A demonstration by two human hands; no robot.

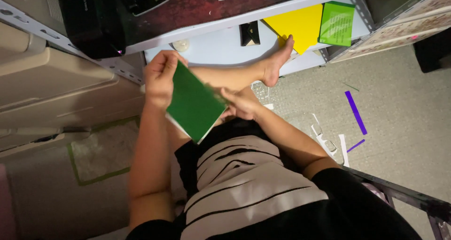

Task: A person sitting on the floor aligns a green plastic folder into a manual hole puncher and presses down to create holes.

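Green card sheet [195, 103] gripped by both hands: left hand [159, 78] on top edge, right hand [242, 103] on side (white underside visible); yellow sheet [296, 26] on shelf.

Card [195, 103] between both hands, paper sheets [300, 26] on shelf [221, 47] behind, strips [355, 112] on floor right

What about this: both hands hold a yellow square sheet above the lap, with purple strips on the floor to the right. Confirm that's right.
Not quite. In the head view the sheet held by the left hand and right hand is green, not yellow; the yellow sheet lies on the shelf. The purple strips are on the floor to the right.
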